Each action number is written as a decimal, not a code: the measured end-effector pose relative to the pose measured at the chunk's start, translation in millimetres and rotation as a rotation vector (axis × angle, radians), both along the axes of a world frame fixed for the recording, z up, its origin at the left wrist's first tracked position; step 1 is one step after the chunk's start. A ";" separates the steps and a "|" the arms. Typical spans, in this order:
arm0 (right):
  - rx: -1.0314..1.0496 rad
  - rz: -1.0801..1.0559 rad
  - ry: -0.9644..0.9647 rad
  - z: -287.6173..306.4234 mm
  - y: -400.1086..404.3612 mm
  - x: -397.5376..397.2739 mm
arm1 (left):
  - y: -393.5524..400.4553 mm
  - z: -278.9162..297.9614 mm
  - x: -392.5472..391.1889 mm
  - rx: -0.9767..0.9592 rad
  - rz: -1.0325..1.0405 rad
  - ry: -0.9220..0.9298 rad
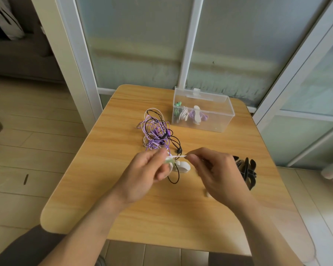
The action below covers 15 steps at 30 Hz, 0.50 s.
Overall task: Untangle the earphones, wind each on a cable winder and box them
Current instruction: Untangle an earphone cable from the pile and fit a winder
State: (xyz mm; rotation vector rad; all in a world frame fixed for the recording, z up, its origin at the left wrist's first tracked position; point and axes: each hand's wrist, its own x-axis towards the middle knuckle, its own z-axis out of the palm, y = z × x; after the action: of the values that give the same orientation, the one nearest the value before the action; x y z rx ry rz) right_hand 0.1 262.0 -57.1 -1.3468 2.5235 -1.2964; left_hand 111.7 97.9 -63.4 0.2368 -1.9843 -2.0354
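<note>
A tangle of purple, black and white earphone cables [157,132] lies mid-table. My left hand [144,175] holds a white cable winder [182,166] partly wrapped with pale cable. My right hand [217,172] pinches a taut white cable [178,156] stretched toward the left hand. A loop of black cable [174,179] hangs below the winder. A clear plastic box [201,112] at the back holds wound earphones in green, white and purple.
Several black cable winders [247,169] lie right of my right hand. A small pale piece [207,193] sits under my right wrist. The wooden table [104,189] stands against frosted glass panels; tiled floor lies to the left.
</note>
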 end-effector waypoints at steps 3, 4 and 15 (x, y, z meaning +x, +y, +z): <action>-0.005 -0.021 -0.064 -3.0 -2.8 4.9 | -3.8 8.7 -2.1 0.509 0.049 0.062; -0.002 -0.022 -0.055 -3.9 -5.2 6.9 | -6.2 11.6 -2.6 0.637 0.050 0.090; 0.065 0.214 0.102 -15.1 -20.1 36.3 | -9.3 -2.1 -2.3 0.071 0.308 0.235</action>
State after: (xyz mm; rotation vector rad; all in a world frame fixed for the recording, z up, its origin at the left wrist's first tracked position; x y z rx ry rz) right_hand 36.4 241.9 -72.2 -1.6532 2.3773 -1.1238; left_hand 109.4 88.6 -65.4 0.2841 -1.6262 -1.8453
